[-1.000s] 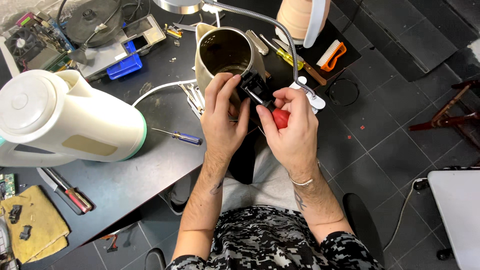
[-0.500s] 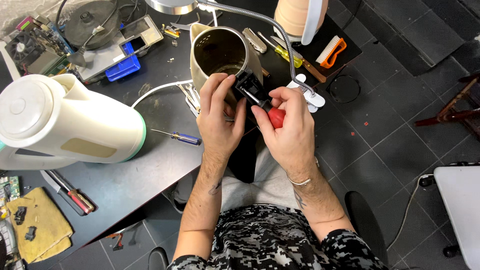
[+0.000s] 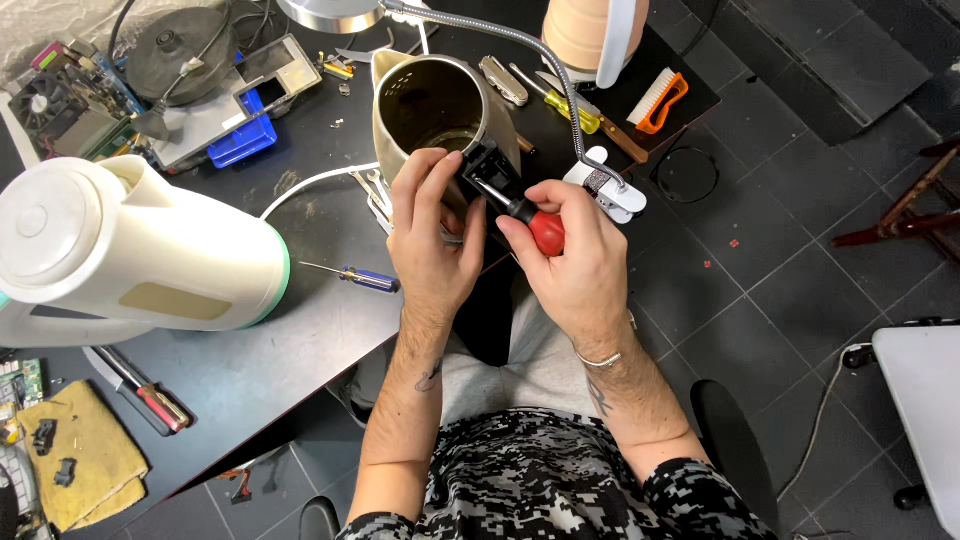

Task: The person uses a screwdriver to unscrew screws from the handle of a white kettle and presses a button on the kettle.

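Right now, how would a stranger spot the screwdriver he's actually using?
Find the open metal kettle on the dark workbench. The screwdriver meets its black handle, gripped by the right hand. Its bulbous red handle distinguishes it from the blue-handled one lying loose.

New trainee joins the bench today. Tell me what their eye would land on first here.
First, the two hands at centre: the left hand steadies a metal kettle, while the right hand works a red-handled screwdriver at its black fitting. Next, the big white jug lying on its side at the left of the dark bench.
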